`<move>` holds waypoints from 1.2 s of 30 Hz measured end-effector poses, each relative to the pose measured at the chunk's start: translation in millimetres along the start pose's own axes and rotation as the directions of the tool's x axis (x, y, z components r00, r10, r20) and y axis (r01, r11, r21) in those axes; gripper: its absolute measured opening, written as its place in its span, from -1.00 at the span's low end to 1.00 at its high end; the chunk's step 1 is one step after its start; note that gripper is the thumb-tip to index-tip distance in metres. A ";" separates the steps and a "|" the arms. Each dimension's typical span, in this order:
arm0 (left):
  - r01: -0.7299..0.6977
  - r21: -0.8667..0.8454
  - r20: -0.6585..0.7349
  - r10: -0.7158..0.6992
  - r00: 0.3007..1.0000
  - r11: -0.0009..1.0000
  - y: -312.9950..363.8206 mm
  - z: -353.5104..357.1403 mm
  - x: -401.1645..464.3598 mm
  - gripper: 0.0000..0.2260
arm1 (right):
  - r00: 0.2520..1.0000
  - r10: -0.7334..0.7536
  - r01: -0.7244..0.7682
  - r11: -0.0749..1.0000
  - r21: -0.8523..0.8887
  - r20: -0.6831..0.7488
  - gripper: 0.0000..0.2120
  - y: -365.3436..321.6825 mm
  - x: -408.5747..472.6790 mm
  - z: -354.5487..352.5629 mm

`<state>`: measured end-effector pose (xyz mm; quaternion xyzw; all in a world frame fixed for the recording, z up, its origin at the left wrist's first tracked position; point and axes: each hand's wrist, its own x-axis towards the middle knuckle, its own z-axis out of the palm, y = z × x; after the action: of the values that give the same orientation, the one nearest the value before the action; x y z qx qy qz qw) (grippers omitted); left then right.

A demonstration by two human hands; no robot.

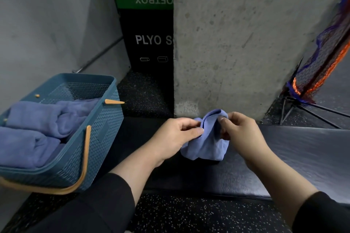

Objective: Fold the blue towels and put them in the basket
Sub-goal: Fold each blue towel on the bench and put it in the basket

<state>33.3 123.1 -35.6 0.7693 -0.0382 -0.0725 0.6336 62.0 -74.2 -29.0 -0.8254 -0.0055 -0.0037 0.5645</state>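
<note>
Two grips [175, 134] [241, 134] on one blue towel [205, 143]

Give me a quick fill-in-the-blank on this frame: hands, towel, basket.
1. Both hands, the left hand and the right hand, pinch one ____ towel.
2. The basket sits on the person's ____ side.
3. The towels in the basket are the ____ colour as the held one.
4. The basket's handle is ____ in colour.

Missing words: blue; left; same; orange
</note>
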 end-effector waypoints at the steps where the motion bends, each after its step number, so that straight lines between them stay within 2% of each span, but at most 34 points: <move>1: 0.000 0.045 0.025 -0.001 1.000 0.999 -1.4 -0.8 1.2 -0.86 | 1.000 0.012 -0.012 0.999 0.035 0.001 -0.82 0.5 1.0 -0.9; 3: -0.009 0.119 0.006 0.009 1.000 0.993 -2.4 -0.9 3.4 -0.88 | 0.999 0.036 -0.037 0.988 0.152 0.007 -0.93 -0.1 2.9 -2.4; 5: -0.001 0.109 -0.057 0.007 0.998 0.994 -2.0 1.4 6.8 -0.83 | 0.998 0.060 -0.065 0.960 0.273 0.028 -0.87 -2.1 1.8 -2.0; 6: -0.002 0.083 -0.088 0.010 0.996 0.997 0.4 3.5 7.4 -0.82 | 0.998 0.055 -0.064 0.959 0.277 0.039 -0.82 -3.0 0.5 -0.5; 11: -0.032 -0.021 -0.153 0.028 0.988 0.999 13.1 13.6 9.9 -0.83 | 0.984 0.022 -0.035 0.997 0.073 0.174 -0.58 -7.8 -9.8 10.3; 15: -0.052 -0.043 -0.172 0.044 0.984 0.998 16.1 15.0 8.9 -0.85 | 0.990 -0.007 0.010 1.000 -0.020 0.141 -0.80 -5.6 -5.8 8.6; 17: -0.092 -0.039 -0.221 0.081 0.972 0.995 18.6 12.3 9.2 -0.87 | 0.995 -0.012 0.012 1.000 0.001 0.101 -0.79 -5.7 -3.8 5.1; 19: -0.141 0.022 -0.329 0.140 0.934 0.990 19.9 3.8 12.1 -0.91 | 0.998 0.018 -0.024 0.995 0.097 0.058 -0.79 -5.6 -0.9 0.7; 22: -0.159 0.250 -0.422 0.255 0.870 0.955 20.8 -16.0 16.1 -0.90 | 0.999 0.045 -0.040 0.976 0.212 -0.020 -0.84 -7.1 1.4 -8.5; 26: -0.060 0.530 -0.437 0.333 0.836 0.846 30.9 -42.7 18.8 -0.89 | 0.995 0.079 -0.061 0.960 0.273 -0.058 -0.82 -4.8 4.3 -15.2; 29: 0.076 0.751 -0.389 0.345 0.854 0.656 39.5 -54.1 22.9 -0.94 | 0.993 0.074 -0.051 0.970 0.240 -0.088 -0.79 -0.6 7.6 -18.2; 33: 0.305 0.799 -0.485 0.256 0.837 0.518 35.3 -56.9 24.8 -0.87 | 0.991 0.056 -0.029 0.976 0.215 -0.121 -0.74 0.4 8.0 -23.8; 35: 0.342 0.783 -0.509 0.219 0.832 0.519 34.6 -55.4 26.4 -0.85 | 0.993 0.053 -0.030 0.978 0.204 -0.105 -0.73 1.3 6.9 -26.3; 36: 0.329 0.761 -0.519 0.222 0.825 0.559 37.2 -55.5 28.3 -0.85 | 0.995 0.055 -0.036 0.977 0.211 -0.087 -0.73 0.8 5.8 -27.6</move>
<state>71.4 165.5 9.4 0.9599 0.1452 0.1631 0.1757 67.8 -100.1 -19.7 -0.7603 0.0391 -0.0284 0.6477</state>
